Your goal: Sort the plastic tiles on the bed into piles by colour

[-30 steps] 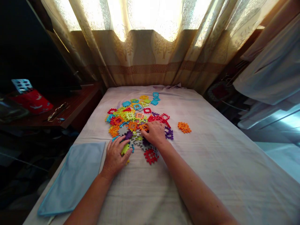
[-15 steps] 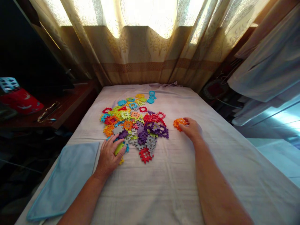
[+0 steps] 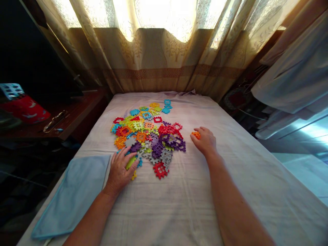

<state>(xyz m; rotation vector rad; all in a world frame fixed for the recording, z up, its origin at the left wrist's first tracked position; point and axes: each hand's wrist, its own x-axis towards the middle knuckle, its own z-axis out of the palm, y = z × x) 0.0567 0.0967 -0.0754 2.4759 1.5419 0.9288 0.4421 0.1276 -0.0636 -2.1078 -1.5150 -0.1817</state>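
A blue cloth [image 3: 74, 194] lies on the bed [image 3: 179, 212], nearer than the pile [image 3: 150, 136] of coloured tiles and to its left. At the pile's near-left edge, the left hand [image 3: 119, 171] pinches a green tile [image 3: 130, 162] between thumb and fingers. Just right of the pile, the right hand [image 3: 205, 140] curls its grip over orange tiles [image 3: 196, 134], mostly hidden. On the soft sheet, so shallow a hold could let them slip or scatter. Curtains [image 3: 159, 68] hang beyond the pile.

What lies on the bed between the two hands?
The near part of the pile of plastic pieces, mostly purple and grey ones, lies between the left hand and the right hand, seen in the head view.
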